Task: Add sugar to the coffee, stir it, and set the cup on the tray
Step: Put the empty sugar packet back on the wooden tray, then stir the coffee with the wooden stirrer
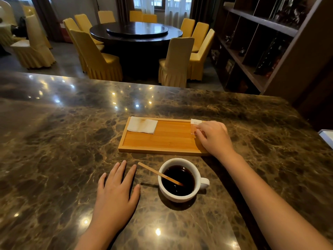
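Observation:
A white cup of black coffee stands on the marble counter, handle to the right, with a wooden stir stick leaning in it toward the left. Behind it lies a wooden tray. On the tray's far right corner is a sugar packet; my right hand rests on it, fingertips pinching its edge. My left hand lies flat on the counter, fingers spread, just left of the cup and holding nothing.
A folded white napkin lies on the tray's far left corner. The marble counter stretches wide to the left. A dark shelf unit stands at the right; a round table with yellow chairs is beyond the counter.

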Action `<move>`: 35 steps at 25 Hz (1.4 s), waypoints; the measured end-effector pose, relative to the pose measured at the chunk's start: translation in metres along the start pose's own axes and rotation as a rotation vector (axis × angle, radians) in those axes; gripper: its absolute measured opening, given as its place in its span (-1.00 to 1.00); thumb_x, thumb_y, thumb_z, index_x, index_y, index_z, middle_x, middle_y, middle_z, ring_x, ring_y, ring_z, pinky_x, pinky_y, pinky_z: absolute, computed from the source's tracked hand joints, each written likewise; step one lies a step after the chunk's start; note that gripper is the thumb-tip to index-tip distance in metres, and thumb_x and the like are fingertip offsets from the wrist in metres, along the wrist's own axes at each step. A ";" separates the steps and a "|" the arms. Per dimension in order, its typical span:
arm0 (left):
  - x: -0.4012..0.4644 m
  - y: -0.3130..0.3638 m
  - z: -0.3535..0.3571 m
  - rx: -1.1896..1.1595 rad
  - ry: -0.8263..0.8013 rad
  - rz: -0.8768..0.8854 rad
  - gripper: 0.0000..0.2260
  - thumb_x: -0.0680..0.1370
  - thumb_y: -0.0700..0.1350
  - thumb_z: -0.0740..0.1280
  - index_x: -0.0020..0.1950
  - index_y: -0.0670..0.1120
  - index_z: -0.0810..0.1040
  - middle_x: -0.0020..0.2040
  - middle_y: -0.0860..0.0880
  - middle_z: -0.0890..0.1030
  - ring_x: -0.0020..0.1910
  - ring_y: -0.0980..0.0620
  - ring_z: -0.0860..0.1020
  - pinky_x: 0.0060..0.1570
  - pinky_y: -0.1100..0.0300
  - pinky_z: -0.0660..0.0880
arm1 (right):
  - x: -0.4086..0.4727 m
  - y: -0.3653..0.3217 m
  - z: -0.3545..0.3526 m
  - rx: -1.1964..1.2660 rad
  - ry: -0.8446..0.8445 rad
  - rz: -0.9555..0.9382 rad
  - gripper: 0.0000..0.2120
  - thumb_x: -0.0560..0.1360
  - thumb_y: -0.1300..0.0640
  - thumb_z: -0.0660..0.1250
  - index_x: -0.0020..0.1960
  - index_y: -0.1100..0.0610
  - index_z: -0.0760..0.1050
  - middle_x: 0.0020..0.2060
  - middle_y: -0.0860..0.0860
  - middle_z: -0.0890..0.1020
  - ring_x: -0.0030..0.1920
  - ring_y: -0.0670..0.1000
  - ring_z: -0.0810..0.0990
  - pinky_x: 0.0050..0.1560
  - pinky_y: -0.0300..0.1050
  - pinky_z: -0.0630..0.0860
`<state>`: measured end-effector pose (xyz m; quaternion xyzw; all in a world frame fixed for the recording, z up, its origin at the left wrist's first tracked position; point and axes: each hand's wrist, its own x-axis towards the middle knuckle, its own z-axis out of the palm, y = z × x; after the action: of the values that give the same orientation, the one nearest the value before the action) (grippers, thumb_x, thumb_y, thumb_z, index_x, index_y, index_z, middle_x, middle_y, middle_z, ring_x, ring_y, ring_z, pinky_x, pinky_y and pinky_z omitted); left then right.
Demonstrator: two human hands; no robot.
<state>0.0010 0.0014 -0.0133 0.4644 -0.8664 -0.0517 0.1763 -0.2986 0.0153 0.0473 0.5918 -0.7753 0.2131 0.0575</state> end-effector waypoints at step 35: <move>-0.001 0.001 -0.002 -0.020 0.000 0.018 -0.49 0.49 0.14 -0.02 0.38 -0.03 0.28 0.40 -0.15 0.27 0.38 -0.05 0.12 0.29 -0.12 0.01 | -0.112 -0.034 -0.068 0.939 -0.076 0.137 -0.86 0.41 0.30 0.37 -0.17 0.11 0.66 -0.21 0.00 0.70 -0.23 -0.01 0.68 -0.22 -0.22 0.61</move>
<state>0.0015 0.0024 -0.0114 0.4548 -0.8699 -0.0587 0.1816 -0.2447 0.1355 0.0798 0.5086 -0.6338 0.5221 -0.2589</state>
